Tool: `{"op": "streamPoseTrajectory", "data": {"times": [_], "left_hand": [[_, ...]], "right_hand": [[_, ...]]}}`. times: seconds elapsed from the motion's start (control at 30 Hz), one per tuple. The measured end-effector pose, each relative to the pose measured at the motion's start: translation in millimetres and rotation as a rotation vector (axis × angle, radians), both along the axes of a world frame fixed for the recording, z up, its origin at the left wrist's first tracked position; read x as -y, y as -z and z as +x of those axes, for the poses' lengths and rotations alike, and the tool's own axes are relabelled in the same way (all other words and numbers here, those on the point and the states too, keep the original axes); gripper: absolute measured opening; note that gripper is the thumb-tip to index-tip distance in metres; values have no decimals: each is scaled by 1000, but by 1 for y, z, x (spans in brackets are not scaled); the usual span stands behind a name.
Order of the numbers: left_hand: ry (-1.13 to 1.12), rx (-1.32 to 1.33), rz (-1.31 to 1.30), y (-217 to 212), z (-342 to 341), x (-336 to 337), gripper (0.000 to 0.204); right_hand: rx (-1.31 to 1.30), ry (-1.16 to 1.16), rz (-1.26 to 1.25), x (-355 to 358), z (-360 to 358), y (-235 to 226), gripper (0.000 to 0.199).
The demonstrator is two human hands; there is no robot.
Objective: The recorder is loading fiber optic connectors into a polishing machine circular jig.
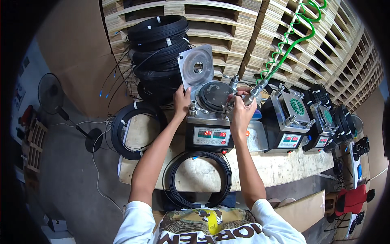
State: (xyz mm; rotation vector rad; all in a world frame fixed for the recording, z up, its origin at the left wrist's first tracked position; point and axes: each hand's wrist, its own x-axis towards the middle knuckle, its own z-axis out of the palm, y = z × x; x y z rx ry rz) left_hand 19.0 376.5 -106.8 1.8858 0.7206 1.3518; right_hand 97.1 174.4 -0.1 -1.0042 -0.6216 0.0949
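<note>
The left hand rests on the left side of the grey machine, fingers curled against the edge just below the raised square lid plate; it touches the housing beside a metal clamp post. Whether it pinches anything cannot be told. The right hand is closed around a metal air nozzle, which points at the dark round platen on top of the machine. A green coiled hose runs from the nozzle up to the far right.

The machine stands at the middle of the wooden surface, its display panel facing near. A black cable coil lies on the surface just in front of it. A second coil lies to the left. A stack of coils stands far left, against wooden pallets. Two similar machines stand to the right.
</note>
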Motion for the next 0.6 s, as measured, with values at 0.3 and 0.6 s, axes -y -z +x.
{"op": "streamPoseTrajectory", "data": {"times": [0.3,0.6], "left_hand": [[-1,11,9,4,3,-8,28],[9,-6,-30,-2,-2,-3,26]], "right_hand": [[16,85,-8,16,20,-8,13],[130,179,-70,15,25,-5,12]]}}
